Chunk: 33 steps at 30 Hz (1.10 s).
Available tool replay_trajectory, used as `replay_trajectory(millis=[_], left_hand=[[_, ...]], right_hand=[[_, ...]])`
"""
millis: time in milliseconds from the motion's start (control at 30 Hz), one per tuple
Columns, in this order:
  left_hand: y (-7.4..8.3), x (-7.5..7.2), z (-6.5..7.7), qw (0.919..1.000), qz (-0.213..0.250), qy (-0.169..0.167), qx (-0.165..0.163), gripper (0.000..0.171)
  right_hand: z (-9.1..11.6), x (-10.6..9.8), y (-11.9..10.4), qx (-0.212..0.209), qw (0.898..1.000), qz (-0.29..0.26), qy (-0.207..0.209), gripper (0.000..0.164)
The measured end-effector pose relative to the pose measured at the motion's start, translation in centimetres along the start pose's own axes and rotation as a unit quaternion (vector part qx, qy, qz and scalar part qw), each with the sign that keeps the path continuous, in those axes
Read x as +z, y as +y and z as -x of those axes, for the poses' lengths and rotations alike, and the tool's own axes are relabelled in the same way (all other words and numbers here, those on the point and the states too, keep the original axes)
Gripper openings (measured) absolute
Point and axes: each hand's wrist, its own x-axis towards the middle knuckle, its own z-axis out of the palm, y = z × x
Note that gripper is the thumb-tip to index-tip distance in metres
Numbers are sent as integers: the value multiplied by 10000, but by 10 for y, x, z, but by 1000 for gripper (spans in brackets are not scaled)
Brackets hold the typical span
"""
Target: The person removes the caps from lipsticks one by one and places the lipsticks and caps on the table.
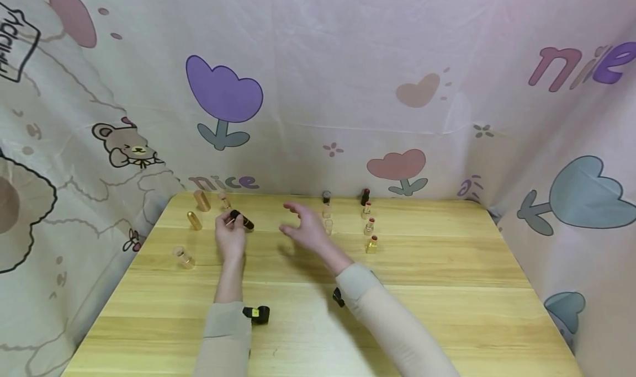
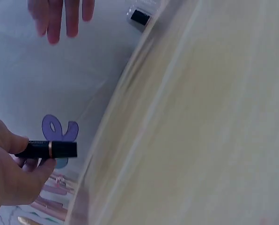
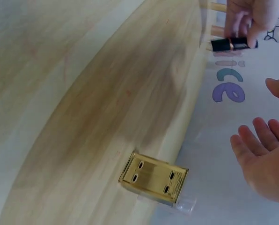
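Note:
My left hand (image 1: 231,239) pinches a black lipstick tube (image 1: 242,220) between thumb and fingers, above the table's back left. In the left wrist view the lipstick tube (image 2: 50,149) shows a thin gold band round its middle. To its right, my right hand (image 1: 309,229) hovers with fingers spread and nothing in it, apart from the tube. Close by the right hand stand a dark-topped tube (image 1: 326,197) and clear caps (image 1: 328,226). Behind the left hand is a slim clear-topped tube (image 1: 224,201).
Toward the left lie a rose-gold tube (image 1: 202,200), a small gold tube (image 1: 194,221) and a clear-capped tube (image 1: 184,257). Uncapped lipsticks (image 1: 369,226) form a column on the right. A gold rectangular piece (image 3: 153,178) shows in the right wrist view. Printed cloth (image 1: 308,117) hangs behind the table.

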Motion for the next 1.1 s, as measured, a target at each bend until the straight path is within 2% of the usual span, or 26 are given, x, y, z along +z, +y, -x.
replay_trajectory(millis=[267,567,833,1100], left_hand=[[11,14,12,9971,503,-576,-1,40],[27,30,28,9873,982,-1245,-6,44],[30,41,38,9827,1176,-1410,234,38],[28,45,40,9812,1183,-1495,303,34]], right_hand=[[-3,6,-3,25,9998,173,-31,63],[-4,12,-2,-88,9994,329,-44,58],[0,10,0,-39,9993,337,178,45],[4,9,3,-331,9971,463,496,34]])
